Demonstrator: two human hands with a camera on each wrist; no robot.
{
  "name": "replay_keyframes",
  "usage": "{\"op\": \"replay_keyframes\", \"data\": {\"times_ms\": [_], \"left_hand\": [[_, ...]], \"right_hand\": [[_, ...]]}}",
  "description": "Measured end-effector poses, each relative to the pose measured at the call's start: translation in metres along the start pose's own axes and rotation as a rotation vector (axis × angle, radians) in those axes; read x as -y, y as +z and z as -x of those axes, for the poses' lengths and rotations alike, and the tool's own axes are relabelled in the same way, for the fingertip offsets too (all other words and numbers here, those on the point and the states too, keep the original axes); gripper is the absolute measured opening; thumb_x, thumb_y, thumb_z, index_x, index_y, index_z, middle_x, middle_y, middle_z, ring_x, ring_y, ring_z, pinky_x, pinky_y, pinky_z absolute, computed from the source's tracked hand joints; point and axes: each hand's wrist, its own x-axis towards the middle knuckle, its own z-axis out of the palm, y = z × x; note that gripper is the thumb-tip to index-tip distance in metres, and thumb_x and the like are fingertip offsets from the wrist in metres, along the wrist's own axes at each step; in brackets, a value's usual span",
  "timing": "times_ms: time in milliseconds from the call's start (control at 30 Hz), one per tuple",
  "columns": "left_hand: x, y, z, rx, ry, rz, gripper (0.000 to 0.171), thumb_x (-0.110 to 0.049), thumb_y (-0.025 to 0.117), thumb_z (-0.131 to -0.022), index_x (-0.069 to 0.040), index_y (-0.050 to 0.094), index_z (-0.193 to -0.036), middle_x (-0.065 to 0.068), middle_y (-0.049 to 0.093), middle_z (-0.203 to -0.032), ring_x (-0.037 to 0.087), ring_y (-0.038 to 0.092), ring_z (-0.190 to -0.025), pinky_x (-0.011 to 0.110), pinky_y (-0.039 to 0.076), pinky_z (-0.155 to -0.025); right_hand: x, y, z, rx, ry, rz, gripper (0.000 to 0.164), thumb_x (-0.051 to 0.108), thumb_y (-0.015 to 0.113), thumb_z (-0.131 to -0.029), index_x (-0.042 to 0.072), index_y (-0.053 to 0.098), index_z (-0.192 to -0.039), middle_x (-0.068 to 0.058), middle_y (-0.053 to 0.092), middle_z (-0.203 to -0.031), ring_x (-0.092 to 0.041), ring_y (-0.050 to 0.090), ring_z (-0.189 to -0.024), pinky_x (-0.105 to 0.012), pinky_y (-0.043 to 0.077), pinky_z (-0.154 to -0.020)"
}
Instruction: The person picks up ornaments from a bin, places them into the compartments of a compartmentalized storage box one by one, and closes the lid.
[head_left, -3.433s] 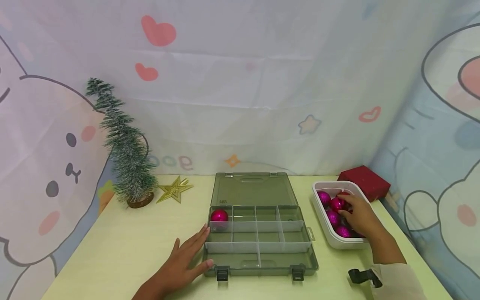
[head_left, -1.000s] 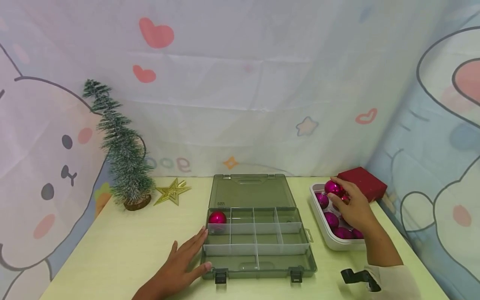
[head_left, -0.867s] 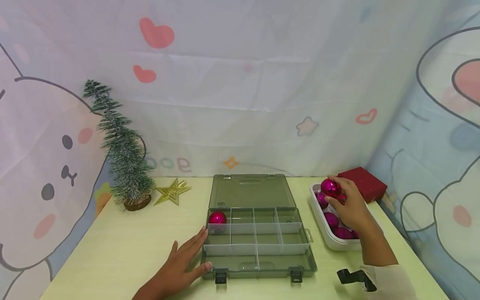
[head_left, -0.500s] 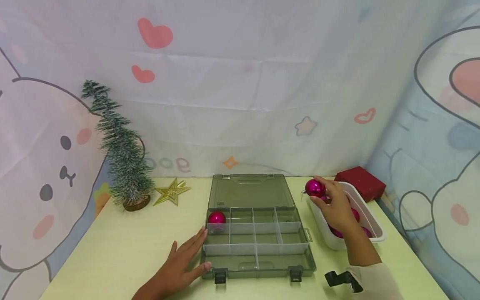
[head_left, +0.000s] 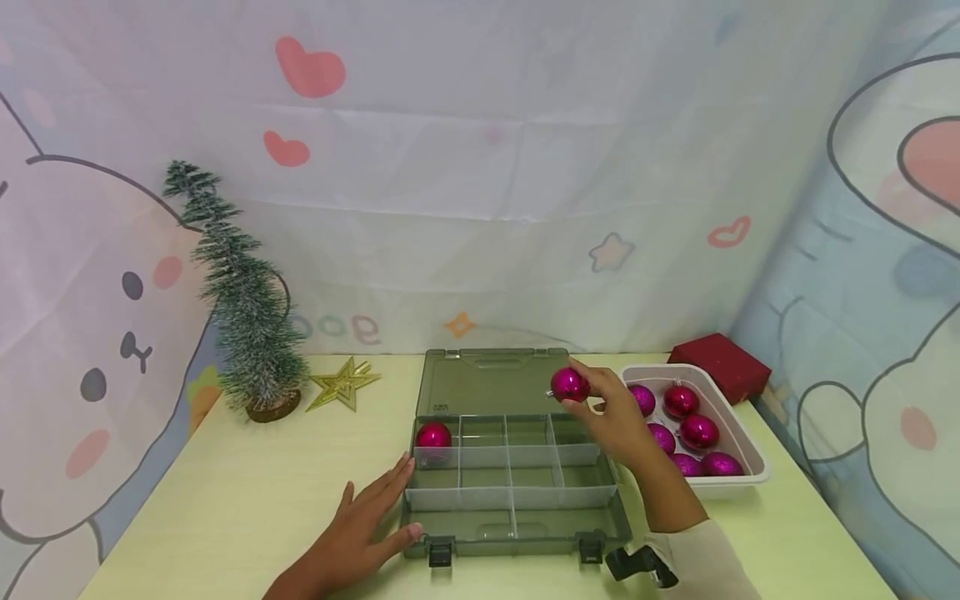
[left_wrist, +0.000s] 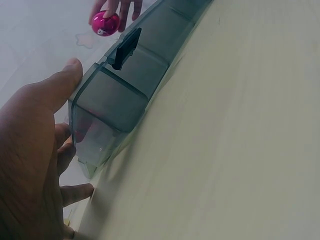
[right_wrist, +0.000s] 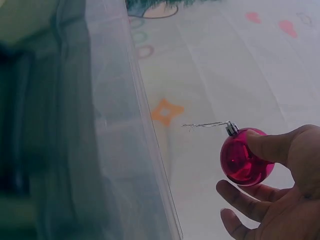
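Note:
My right hand [head_left: 617, 417] pinches a shiny magenta Christmas bauble [head_left: 569, 385] between thumb and fingers, above the right side of the compartment box. In the right wrist view the bauble [right_wrist: 246, 159] shows its silver cap and a thin wire loop. The green translucent compartment box [head_left: 491, 548] lies with its lid [head_left: 498, 383] folded back. Another shiny bauble [head_left: 433, 435] sits in its back left compartment. My left hand [head_left: 360, 533] rests with straight fingers along the box's left side; the left wrist view shows the thumb [left_wrist: 70, 82] at the box's edge.
A white tub [head_left: 756, 467] with several shiny and glittery baubles stands right of the box, a dark red box [head_left: 722, 367] behind it. At the back left are a small frosted tree [head_left: 258, 333] and a gold star [head_left: 343, 384]. A printed curtain [head_left: 480, 208] hangs behind.
My right hand has taken a shiny bauble out of the white tub, lifted it and carried it left over the compartment box. The left hand stays at the box's side.

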Motion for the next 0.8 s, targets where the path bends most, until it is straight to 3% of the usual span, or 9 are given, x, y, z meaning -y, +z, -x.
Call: {"op": "replay_keyframes", "data": {"times_ms": [200,433,667,800], "left_hand": [[-0.002,-0.001,0.0,0.007,-0.005,0.008,0.081,-0.048,0.065,-0.109,-0.023,0.027,-0.176,0.003,0.023,-0.184,0.042,0.032,-0.166,0.096,0.003,-0.115],[-0.001,0.0,0.0,0.004,0.002,0.001,0.081,-0.048,0.065,-0.109,-0.022,0.026,-0.176,0.002,0.023,-0.184,0.042,0.033,-0.166,0.096,0.004,-0.114],[0.001,0.001,-0.001,0.004,-0.002,-0.002,0.083,-0.05,0.065,-0.109,-0.024,0.026,-0.176,0.001,0.022,-0.184,0.042,0.032,-0.166,0.096,0.004,-0.115],[0.001,0.001,0.0,0.008,-0.004,0.002,0.083,-0.05,0.065,-0.108,-0.024,0.026,-0.176,0.001,0.022,-0.184,0.041,0.031,-0.167,0.096,0.003,-0.115]], "right_hand": [[0.01,0.02,-0.004,0.03,0.0,-0.028,0.069,0.012,0.081,-0.099,0.005,0.053,-0.162,-0.024,0.067,-0.136,-0.042,0.072,-0.118,-0.048,0.064,-0.09],[0.025,0.039,-0.008,0.07,0.066,-0.091,0.065,0.013,0.08,-0.101,0.0,0.05,-0.157,-0.026,0.067,-0.139,-0.045,0.069,-0.127,-0.062,0.061,-0.099],[0.035,0.06,-0.01,0.071,0.135,-0.115,0.055,0.015,0.084,-0.098,0.004,0.058,-0.145,-0.018,0.071,-0.136,-0.038,0.067,-0.13,-0.054,0.06,-0.097],[0.036,0.073,-0.011,0.07,0.141,-0.109,0.051,0.013,0.086,-0.096,0.007,0.063,-0.142,-0.016,0.073,-0.134,-0.037,0.067,-0.131,-0.056,0.061,-0.099]]}}
